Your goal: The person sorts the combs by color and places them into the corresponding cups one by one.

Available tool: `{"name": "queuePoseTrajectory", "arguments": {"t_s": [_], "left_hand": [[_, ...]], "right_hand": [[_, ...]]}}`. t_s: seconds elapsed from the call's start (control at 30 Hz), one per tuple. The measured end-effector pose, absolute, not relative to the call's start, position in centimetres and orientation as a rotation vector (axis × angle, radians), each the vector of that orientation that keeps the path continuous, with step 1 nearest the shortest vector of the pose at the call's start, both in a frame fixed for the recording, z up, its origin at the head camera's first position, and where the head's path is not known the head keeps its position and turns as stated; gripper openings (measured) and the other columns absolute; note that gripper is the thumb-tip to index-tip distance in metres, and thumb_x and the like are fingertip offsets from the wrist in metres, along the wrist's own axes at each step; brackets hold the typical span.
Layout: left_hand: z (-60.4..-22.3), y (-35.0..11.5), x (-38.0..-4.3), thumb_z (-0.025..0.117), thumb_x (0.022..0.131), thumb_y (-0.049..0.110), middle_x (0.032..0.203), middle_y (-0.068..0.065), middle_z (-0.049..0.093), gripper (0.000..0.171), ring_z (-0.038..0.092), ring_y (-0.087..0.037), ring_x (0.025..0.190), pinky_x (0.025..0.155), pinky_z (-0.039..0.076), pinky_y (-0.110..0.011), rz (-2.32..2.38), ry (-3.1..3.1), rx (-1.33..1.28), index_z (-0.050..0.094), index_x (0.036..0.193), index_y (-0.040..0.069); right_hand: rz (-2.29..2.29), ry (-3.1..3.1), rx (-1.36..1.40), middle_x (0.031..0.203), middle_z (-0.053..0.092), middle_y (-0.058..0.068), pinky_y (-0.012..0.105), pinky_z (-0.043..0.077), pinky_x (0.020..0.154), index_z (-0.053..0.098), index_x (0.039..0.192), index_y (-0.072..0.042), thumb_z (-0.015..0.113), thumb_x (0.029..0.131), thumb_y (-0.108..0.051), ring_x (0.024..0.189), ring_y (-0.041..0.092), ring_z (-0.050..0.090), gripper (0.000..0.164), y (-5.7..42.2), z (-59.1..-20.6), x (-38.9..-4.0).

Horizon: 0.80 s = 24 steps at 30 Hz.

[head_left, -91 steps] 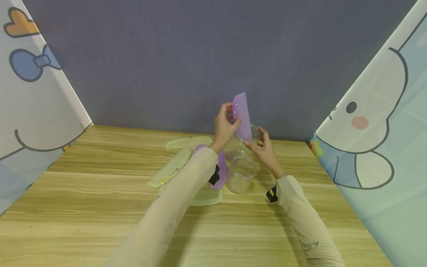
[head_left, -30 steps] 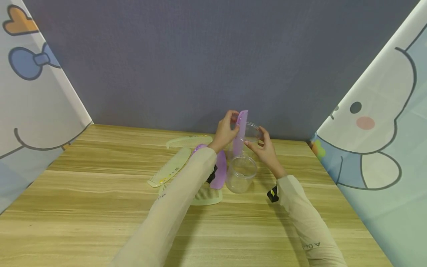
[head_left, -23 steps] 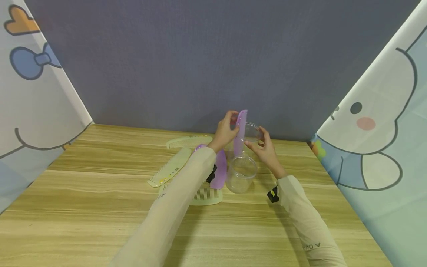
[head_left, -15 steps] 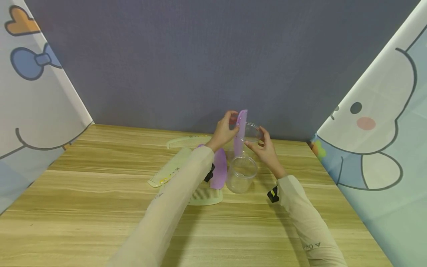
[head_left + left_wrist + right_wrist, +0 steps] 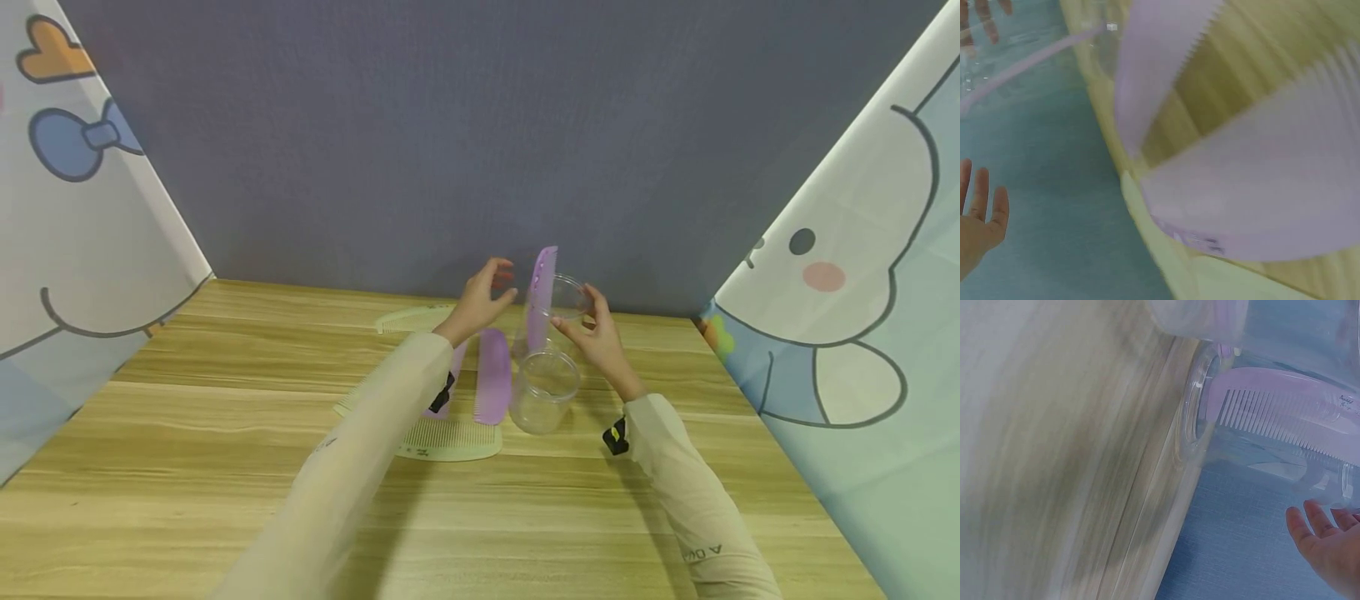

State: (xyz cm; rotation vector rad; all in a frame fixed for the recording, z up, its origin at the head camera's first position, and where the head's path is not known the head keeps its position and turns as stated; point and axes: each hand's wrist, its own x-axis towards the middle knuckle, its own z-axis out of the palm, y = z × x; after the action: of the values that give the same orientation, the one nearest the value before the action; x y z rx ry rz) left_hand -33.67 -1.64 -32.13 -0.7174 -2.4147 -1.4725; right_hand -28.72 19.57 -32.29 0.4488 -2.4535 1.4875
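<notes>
A purple comb (image 5: 542, 292) stands upright inside the rear clear plastic jar (image 5: 572, 293), its upper end above the rim. My right hand (image 5: 597, 335) grips that jar's rim between thumb and fingers. In the right wrist view the comb's teeth (image 5: 1272, 419) show through the jar wall (image 5: 1247, 465). My left hand (image 5: 480, 300) is left of the jar, fingers spread apart and holding nothing. Below it lie two more purple combs, one bare on the table (image 5: 492, 379), the other (image 5: 457, 362) partly hidden by the left forearm.
A second clear jar (image 5: 542, 408) stands just in front of the first. Pale green combs lie at the front (image 5: 453, 442), at the back (image 5: 408, 319) and under the left sleeve. A dark wall (image 5: 480, 150) rises behind the wooden table (image 5: 600, 525).
My left hand lowered the purple comb into the rear jar, then let go of it and moved left. The right hand has stayed at the jar's rim.
</notes>
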Motion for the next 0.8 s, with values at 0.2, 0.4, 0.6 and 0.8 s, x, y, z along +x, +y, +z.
{"name": "queuePoseTrajectory", "arguments": {"t_s": [0.2, 0.4, 0.6, 0.8], "left_hand": [[-33.8, -2.4, -33.6, 0.058, 0.087, 0.008, 0.125, -0.016, 0.051, 0.048, 0.050, -0.033, 0.115, 0.100, 0.042, -0.039, -1.432, -2.516, -0.681, 0.038, 0.130, 0.004], [-35.5, -2.7, -33.4, 0.060, 0.086, 0.007, 0.129, -0.017, 0.048, 0.051, 0.048, -0.033, 0.117, 0.101, 0.041, -0.039, -1.406, -2.604, -0.668, 0.037, 0.131, 0.004], [-36.5, -2.9, -33.0, 0.061, 0.086, 0.012, 0.130, -0.012, 0.047, 0.054, 0.046, -0.031, 0.120, 0.100, 0.042, -0.041, -1.290, -2.757, -0.617, 0.035, 0.134, 0.008], [-37.0, -3.0, -32.9, 0.065, 0.084, 0.014, 0.130, -0.012, 0.048, 0.058, 0.045, -0.031, 0.120, 0.097, 0.043, -0.044, -1.130, -2.868, -0.599, 0.036, 0.134, 0.009]], "right_hand": [[1.476, -2.460, 0.458, 0.144, 0.025, 0.028, 0.058, 0.031, 0.101, 0.015, 0.141, 0.007, 0.063, 0.083, -0.007, 0.126, 0.046, 0.033, 0.076, 19.6, -32.1, -28.6], [1.471, -2.477, 0.457, 0.145, 0.025, 0.027, 0.057, 0.031, 0.102, 0.014, 0.142, 0.005, 0.063, 0.084, -0.008, 0.127, 0.045, 0.032, 0.077, 19.6, -32.1, -28.5], [1.474, -2.476, 0.460, 0.145, 0.025, 0.027, 0.057, 0.031, 0.102, 0.014, 0.142, 0.005, 0.063, 0.083, -0.007, 0.127, 0.045, 0.032, 0.077, 19.7, -32.1, -28.6], [1.476, -2.477, 0.460, 0.145, 0.024, 0.027, 0.058, 0.030, 0.102, 0.014, 0.141, 0.006, 0.063, 0.084, -0.008, 0.127, 0.045, 0.033, 0.077, 19.7, -32.1, -28.6]]}}
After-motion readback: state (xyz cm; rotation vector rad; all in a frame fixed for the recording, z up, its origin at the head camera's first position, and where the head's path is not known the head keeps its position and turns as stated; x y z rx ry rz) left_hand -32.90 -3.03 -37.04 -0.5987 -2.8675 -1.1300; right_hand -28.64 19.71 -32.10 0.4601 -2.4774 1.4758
